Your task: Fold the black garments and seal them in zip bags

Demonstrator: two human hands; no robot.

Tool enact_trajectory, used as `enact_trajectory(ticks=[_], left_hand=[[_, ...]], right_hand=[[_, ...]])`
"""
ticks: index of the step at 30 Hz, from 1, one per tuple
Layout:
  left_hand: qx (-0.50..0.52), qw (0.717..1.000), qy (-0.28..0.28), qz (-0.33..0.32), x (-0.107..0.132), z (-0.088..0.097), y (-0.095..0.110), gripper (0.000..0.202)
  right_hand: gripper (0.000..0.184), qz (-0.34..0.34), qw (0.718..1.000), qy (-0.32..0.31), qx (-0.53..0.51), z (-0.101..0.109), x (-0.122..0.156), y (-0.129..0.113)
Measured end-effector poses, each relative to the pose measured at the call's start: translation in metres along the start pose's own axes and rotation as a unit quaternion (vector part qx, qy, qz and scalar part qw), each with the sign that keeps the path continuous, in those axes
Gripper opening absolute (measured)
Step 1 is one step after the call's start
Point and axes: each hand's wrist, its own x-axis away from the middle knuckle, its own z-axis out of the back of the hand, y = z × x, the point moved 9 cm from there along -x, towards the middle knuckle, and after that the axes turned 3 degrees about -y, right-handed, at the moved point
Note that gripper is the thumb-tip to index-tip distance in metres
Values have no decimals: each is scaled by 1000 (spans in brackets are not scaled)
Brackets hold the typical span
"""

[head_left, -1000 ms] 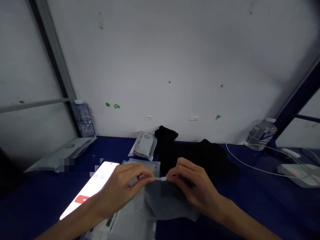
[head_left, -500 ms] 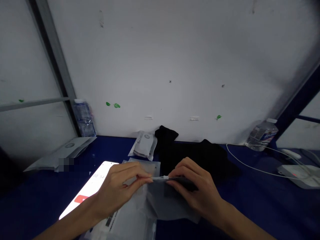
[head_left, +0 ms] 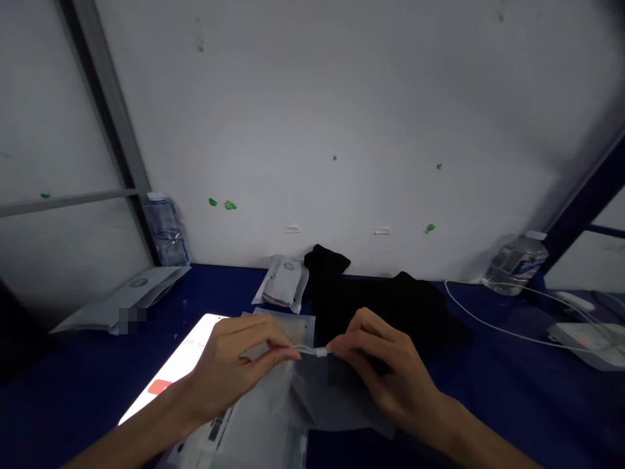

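Observation:
Between my hands hangs a frosted zip bag (head_left: pixel 336 394) with dark contents showing through. A small white slider (head_left: pixel 321 352) sits on its top edge. My left hand (head_left: pixel 244 358) pinches the zip edge left of the slider, thumb against fingers. Right of the slider, my right hand (head_left: pixel 378 361) grips the same edge, close beside the slider. Below and to the left lie flat frosted bags (head_left: pixel 258 426), one with a printed barcode label. My left forearm passes over a lit phone (head_left: pixel 180 365) with a timer on its screen.
A packed white pouch (head_left: pixel 284 280) and black cloth (head_left: pixel 385 303) lie against the wall. Water bottles stand at the back left (head_left: pixel 167 231) and back right (head_left: pixel 517 264). A white cable runs to a white box (head_left: pixel 586 345) at right. More bags (head_left: pixel 122 303) lie at far left.
My right hand and the slider have shifted slightly left and down, nearer my left hand. The bag's top edge now bows a little. The whole view has shifted slightly.

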Motion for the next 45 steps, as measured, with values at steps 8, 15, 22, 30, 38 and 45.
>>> enact_trajectory(ticks=[8, 15, 22, 30, 38, 45], left_hand=[[-5, 999, -17, -44, -2, -2, 7, 8], [-25, 1000, 4, 11, 0, 1, -3, 10], [-35, 999, -24, 33, -1, -5, -7, 10], [-11, 999, -33, 5, -1, -10, -3, 10], [-35, 997, -10, 66, -6, 2, -21, 8], [-44, 993, 17, 112, -6, 6, -30, 13]], right_hand=[[8, 12, 997, 41, 66, 11, 2, -3], [3, 1, 994, 18, 108, 18, 4, -2], [14, 62, 993, 3, 99, 12, 5, -7], [12, 72, 984, -17, 163, -3, 13, -16], [14, 18, 990, 2, 138, 14, 9, 1], [10, -37, 987, -93, 122, 26, 9, 13]])
